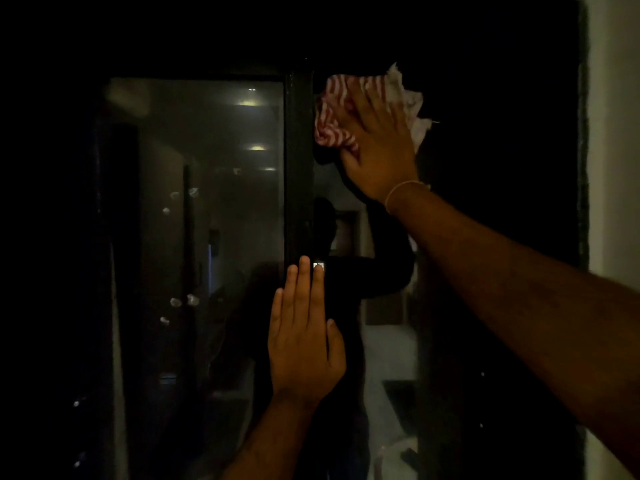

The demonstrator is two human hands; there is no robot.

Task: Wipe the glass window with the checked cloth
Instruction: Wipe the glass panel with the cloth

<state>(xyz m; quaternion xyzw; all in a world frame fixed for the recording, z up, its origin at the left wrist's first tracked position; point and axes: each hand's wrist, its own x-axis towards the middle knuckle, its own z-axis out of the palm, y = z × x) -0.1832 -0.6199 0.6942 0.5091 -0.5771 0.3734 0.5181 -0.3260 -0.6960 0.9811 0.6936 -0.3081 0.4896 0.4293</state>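
The glass window [214, 209] fills the dark view and reflects ceiling lights and a room. A dark vertical frame bar [298, 161] splits it into a left and a right pane. My right hand [377, 147] presses a crumpled red-and-white checked cloth [334, 109] flat against the upper right pane, just beside the bar. The cloth bunches out above and to the left of the fingers. My left hand [304, 341] lies flat on the lower part of the bar and glass, fingers straight and together, holding nothing.
A pale wall [614, 133] borders the window on the right. My own dark reflection shows in the right pane below the cloth. Small bright specks dot the left pane.
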